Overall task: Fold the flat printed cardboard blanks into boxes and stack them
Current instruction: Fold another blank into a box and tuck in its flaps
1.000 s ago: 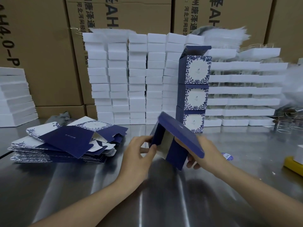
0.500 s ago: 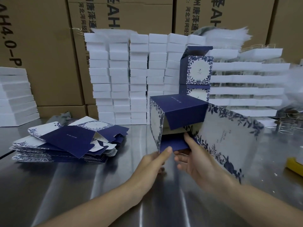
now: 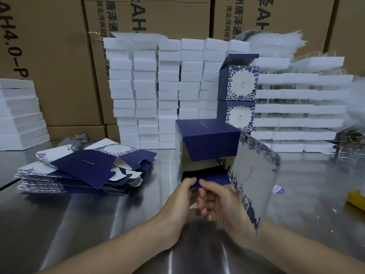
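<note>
Left hand (image 3: 177, 200) and right hand (image 3: 224, 207) both pinching the dark bottom flap (image 3: 210, 177) of the half-folded box (image 3: 207, 139); flat blanks (image 3: 79, 171) piled left on tabletop (image 3: 94, 224).

Navy, white-floral box (image 3: 207, 143)

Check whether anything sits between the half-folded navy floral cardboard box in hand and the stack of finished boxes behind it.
Nothing visible. The left hand and right hand pinch the half-folded navy floral cardboard box right in front of the stack of finished boxes; the box hides the gap between them.
</note>
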{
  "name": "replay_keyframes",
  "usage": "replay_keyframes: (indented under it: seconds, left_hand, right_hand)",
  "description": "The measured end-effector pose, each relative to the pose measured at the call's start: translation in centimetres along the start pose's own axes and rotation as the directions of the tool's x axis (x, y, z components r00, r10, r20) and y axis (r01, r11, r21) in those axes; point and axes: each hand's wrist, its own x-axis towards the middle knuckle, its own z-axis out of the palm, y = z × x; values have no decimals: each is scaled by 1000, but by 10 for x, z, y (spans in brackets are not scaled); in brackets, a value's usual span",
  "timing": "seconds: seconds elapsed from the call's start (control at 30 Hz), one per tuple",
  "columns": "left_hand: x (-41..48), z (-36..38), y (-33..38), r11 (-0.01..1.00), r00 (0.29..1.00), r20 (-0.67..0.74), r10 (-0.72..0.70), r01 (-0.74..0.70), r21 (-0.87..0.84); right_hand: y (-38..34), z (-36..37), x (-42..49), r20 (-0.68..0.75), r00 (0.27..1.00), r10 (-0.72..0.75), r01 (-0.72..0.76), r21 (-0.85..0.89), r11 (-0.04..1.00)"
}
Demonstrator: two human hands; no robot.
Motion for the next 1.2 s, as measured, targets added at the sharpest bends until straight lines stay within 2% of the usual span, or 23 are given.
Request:
replay_keyframes:
  seconds: [0.2, 0.37, 0.57, 0.83, 1.03, 1.2]
  left_hand:
    - [-4, 1, 0, 998, 997, 40, 63, -63, -13]
    - [-4, 2, 2, 994, 997, 60, 56, -50, -98]
    - [-3, 0, 0, 991, 997, 39, 68, -63, -122]
    - [-1, 0, -1, 996, 997, 32, 74, -72, -61]
    - [0, -3, -2, 995, 995, 25, 100, -100, -19]
    - [4, -5, -5, 994, 993, 23, 113, -113, 7]
  right_hand:
    - [-6, -3, -7, 6, 998, -70, 70, -73, 995]
    - [-10, -4, -9, -68, 994, -82, 80, -41, 996]
    - [-11, -5, -7, -97, 992, -86, 74, -121, 990]
    - [-7, -10, -4, -142, 989, -35, 28, -54, 998]
    - [-2, -9, 0, -224, 966, -126, 123, -29, 992]
    - [0, -13, 3, -183, 976, -122, 116, -46, 992]
